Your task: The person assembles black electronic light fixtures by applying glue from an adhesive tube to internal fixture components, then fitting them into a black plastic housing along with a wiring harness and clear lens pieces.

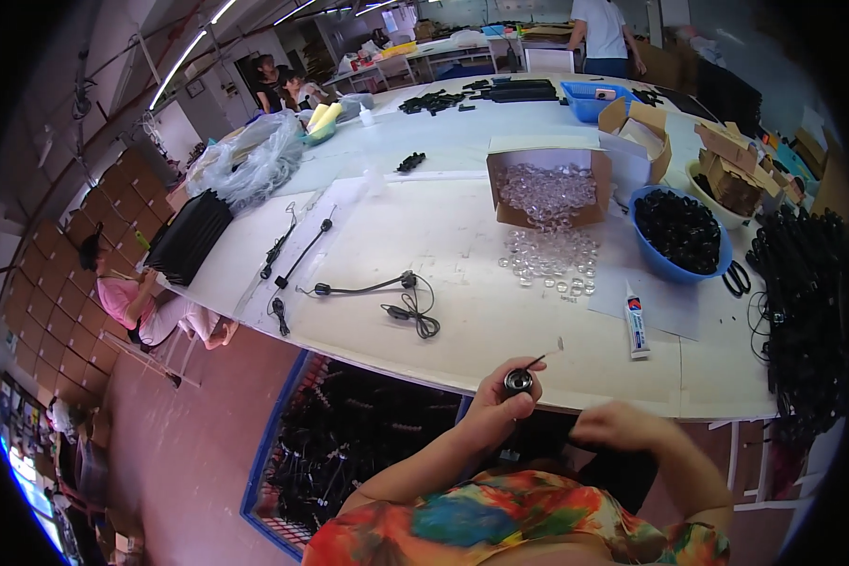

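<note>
At the table's near edge my left hand (502, 404) is closed around a small black cylindrical fitting (518, 380) whose round, shiny end faces up. A thin wire with a pale tip (549, 353) sticks out beside it. To the right, my right hand (623, 426) is blurred, its fingers curled just off the table edge; what they hold, if anything, is hidden. Ahead on the table lies a black cable assembly (360, 287) with a coiled cord (413, 316). A white and blue tube (637, 325) lies to the right of my left hand.
Clear glass-like beads (552, 250) spill from a cardboard box (590, 219). Nearby stand a blue bowl (640, 247) of black parts, scissors (737, 278) and bundled black cables (802, 302). A crate (272, 429) sits below the table edge. A seated person (127, 294) works at left.
</note>
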`<action>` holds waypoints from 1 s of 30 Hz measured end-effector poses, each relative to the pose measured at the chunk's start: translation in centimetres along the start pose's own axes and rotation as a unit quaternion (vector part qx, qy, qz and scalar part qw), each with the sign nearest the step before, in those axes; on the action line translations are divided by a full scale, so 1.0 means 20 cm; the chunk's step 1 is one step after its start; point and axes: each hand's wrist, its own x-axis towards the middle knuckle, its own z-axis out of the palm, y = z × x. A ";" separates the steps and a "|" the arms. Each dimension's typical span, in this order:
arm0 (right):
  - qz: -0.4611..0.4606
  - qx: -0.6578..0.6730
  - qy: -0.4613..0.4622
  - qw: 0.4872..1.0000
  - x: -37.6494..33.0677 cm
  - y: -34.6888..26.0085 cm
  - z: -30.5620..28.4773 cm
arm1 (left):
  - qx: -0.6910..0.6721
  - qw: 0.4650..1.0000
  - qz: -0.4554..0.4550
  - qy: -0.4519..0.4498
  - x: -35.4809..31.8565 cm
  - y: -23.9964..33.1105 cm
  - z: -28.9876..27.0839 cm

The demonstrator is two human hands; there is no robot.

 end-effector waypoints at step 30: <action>-0.134 0.106 0.153 0.973 0.50 0.53 0.74 | -0.006 0.997 0.071 0.017 0.08 -0.08 0.15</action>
